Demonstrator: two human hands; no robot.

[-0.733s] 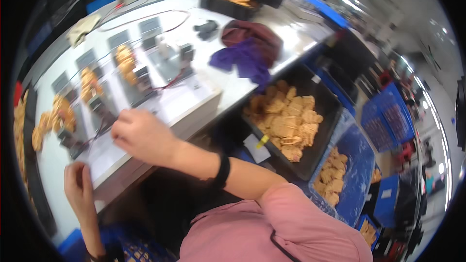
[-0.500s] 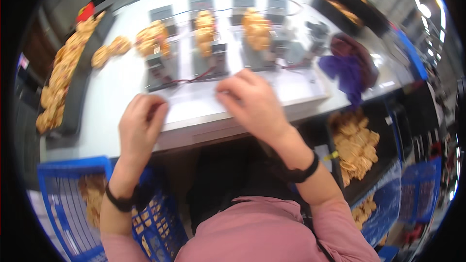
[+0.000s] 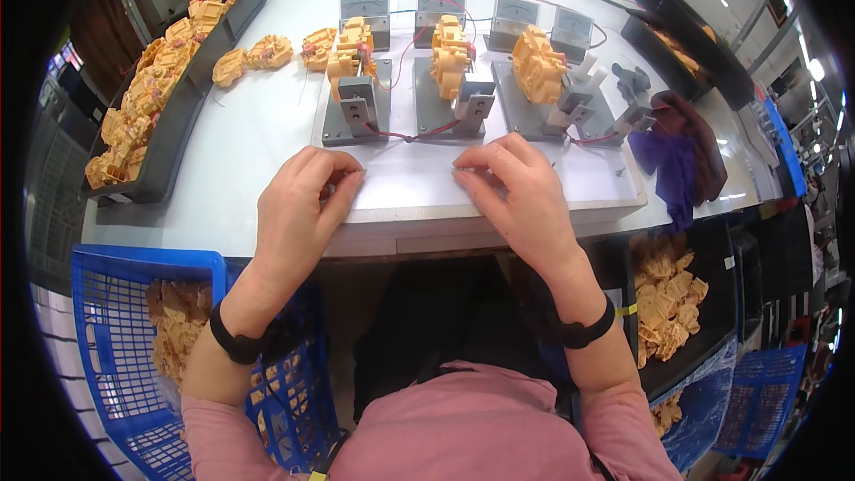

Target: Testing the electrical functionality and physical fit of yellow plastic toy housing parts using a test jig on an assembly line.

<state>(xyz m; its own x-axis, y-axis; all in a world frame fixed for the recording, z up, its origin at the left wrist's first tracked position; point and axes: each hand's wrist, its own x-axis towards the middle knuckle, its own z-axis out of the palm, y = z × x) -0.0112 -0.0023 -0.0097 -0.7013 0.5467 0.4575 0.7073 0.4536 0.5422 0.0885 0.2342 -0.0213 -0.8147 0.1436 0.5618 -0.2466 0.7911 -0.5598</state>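
Both my hands hover at the front edge of a white board (image 3: 401,187). My left hand (image 3: 298,205) has thumb and forefinger pinched below the left test stand (image 3: 356,116); what they hold, if anything, is hidden. With my right hand (image 3: 525,200) I pinch a tiny metallic piece, too small to name, below the middle test stand (image 3: 463,116). Tan plastic gear-like assemblies sit on the left stand (image 3: 354,44), the middle stand (image 3: 451,53) and the right stand (image 3: 538,67). Red wires (image 3: 410,137) join the stands in front.
Grey panel meters (image 3: 365,13) stand behind. A black tray (image 3: 169,147) of tan assemblies lies left, with loose assemblies (image 3: 267,52) beside it. Purple cloth (image 3: 670,165) lies right. Below are a blue basket (image 3: 147,254) and a black bin (image 3: 704,330) holding tan parts.
The whole view has shifted, so the bench and stands appear farther right, and the picture is sharper. My hands stay near the board's front edge, fingers still pinched.
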